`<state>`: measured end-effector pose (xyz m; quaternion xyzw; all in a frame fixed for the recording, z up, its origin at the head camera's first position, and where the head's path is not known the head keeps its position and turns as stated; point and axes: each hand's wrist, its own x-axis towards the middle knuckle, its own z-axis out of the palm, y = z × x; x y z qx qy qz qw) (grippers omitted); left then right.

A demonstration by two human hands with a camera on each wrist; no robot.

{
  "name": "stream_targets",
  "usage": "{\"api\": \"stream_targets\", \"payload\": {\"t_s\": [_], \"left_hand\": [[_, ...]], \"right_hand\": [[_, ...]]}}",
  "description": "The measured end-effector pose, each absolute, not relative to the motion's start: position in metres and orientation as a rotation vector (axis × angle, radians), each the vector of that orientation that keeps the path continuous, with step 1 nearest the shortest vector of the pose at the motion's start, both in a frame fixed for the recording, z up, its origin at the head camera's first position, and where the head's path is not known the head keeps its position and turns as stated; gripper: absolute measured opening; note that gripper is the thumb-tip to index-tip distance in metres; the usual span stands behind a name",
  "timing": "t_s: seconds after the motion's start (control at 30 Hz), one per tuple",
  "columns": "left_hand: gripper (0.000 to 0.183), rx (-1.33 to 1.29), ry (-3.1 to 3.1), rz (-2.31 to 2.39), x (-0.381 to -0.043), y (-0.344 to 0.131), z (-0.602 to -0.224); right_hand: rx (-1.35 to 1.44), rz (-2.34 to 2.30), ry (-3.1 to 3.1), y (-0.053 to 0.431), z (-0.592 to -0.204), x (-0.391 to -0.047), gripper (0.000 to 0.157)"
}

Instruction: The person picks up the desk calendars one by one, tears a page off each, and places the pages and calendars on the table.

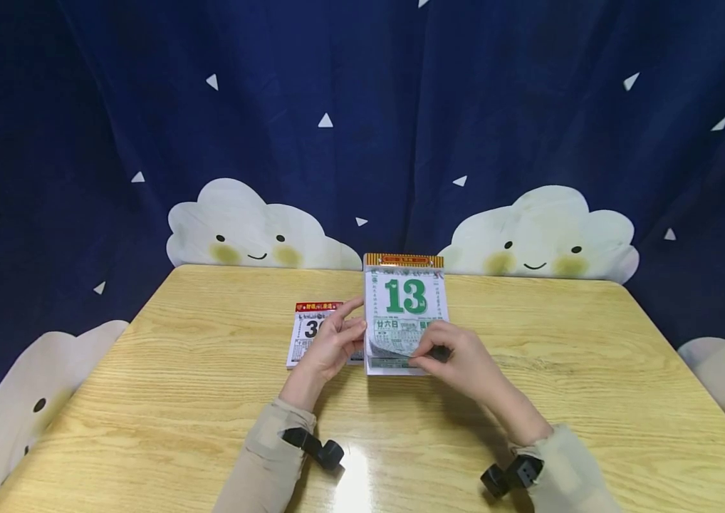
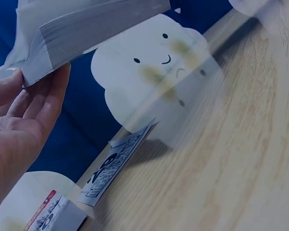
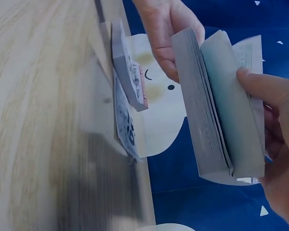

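Observation:
A thick tear-off calendar (image 1: 406, 296) showing a green 13 is held up above the table, its red and gold header at the top. My left hand (image 1: 330, 345) grips its left edge; in the left wrist view the thumb and fingers (image 2: 53, 94) lie on opposite sides of the page block (image 2: 86, 36). With thumb and fingertips, my right hand (image 1: 461, 356) pinches the bottom of the top page (image 1: 394, 345), which curls up from the pages beneath. The right wrist view shows this lifted page (image 3: 233, 106) bowed away from the block.
A smaller calendar (image 1: 305, 331) with a red header lies on the wooden table (image 1: 176, 406) behind my left hand, partly covered. Beside it is a loose printed sheet (image 2: 118, 166). A dark blue curtain (image 1: 388, 142) with clouds hangs behind the table's far edge.

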<state>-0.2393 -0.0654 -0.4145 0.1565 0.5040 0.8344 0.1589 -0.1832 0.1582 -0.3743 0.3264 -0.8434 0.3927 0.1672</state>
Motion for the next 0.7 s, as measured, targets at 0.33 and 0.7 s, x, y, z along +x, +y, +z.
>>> {"api": "stream_targets", "payload": {"t_s": [0.33, 0.7], "left_hand": [[0.053, 0.456, 1.477, 2.379, -0.237, -0.065, -0.413], [0.051, 0.464, 1.491, 2.375, -0.238, -0.064, -0.413]], "right_hand": [[0.671, 1.288, -2.391, 0.158, -0.337, -0.173, 0.01], [0.433, 1.362, -2.316, 0.172, -0.317, -0.187, 0.005]]}}
